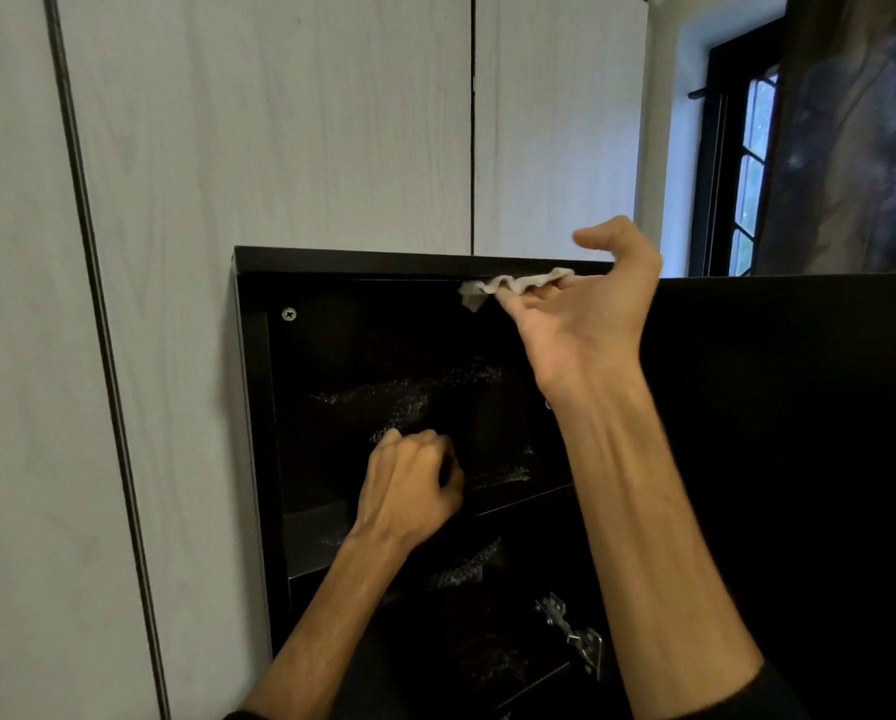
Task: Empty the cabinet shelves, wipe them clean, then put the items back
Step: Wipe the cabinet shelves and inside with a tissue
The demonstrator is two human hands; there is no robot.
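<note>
Cabinet (259, 407): black, mounted against a pale wood-grain wall (279, 122), its door (799, 459) swung open on my right. The upper shelf (321, 532) appears bare at its front left corner; the interior is too dark to confirm what lies deeper in or on the shelf below.

My right hand (586, 314) presses a pale cloth (513, 283) up against the underside of the cabinet's top front edge, near its right end. The fingers lie roughly straight beneath the cloth and the thumb stands clear above the edge, so it is pressed, not pinched.

My left hand (409, 485) is curled at the front edge of the upper shelf, about midway along. Whether it closes on the edge or merely rests there, I cannot tell.

Judgement: wiping stage. The cloth is light, limp and bunches readily. It should be held flat under the fingers; a loose corner already hangs at its left end.
</note>
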